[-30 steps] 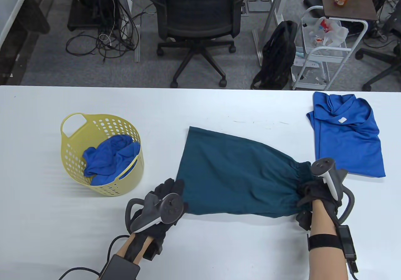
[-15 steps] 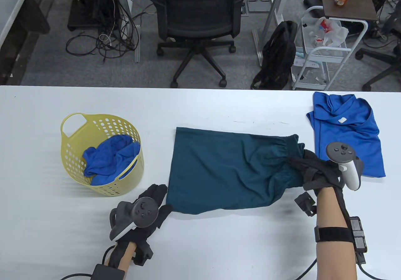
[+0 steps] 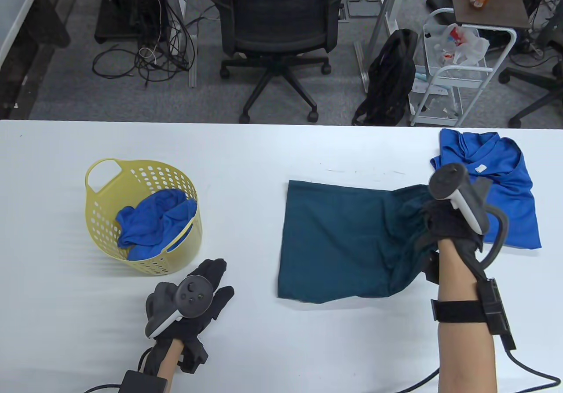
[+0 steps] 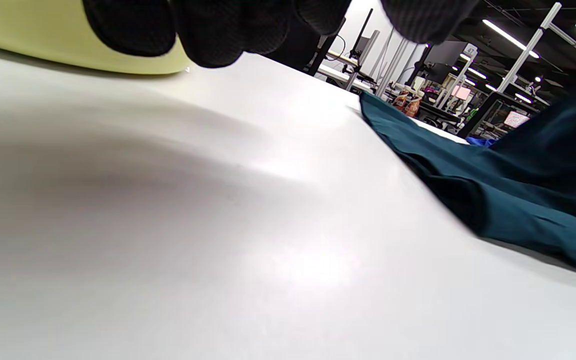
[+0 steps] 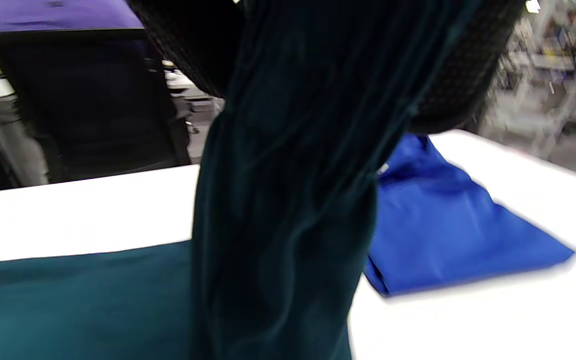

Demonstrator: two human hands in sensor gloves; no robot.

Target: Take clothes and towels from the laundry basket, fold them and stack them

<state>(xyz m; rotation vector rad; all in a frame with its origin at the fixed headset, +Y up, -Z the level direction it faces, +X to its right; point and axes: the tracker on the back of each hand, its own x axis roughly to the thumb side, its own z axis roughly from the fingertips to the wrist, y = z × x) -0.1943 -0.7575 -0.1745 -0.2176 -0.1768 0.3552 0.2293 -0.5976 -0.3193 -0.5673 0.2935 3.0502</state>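
A dark teal garment (image 3: 343, 239) lies mostly flat on the white table (image 3: 281, 155). My right hand (image 3: 444, 226) grips its gathered right end and holds that end lifted; the cloth hangs from the fingers in the right wrist view (image 5: 288, 200). My left hand (image 3: 198, 292) rests flat on the table, fingers spread, holding nothing, left of the garment and apart from it. A folded blue shirt (image 3: 488, 191) lies at the far right, also in the right wrist view (image 5: 443, 235). The yellow laundry basket (image 3: 105, 230) holds a crumpled blue cloth (image 3: 154, 221).
The table's far edge runs along the back, with an office chair (image 3: 277, 23) and a wire cart (image 3: 457, 72) on the floor beyond it. The basket's wall shows at the top left of the left wrist view (image 4: 43, 47).
My left hand let go of the teal garment's left corner and drew back onto the table. My right hand lifted the gathered end and pulled the garment to the right.
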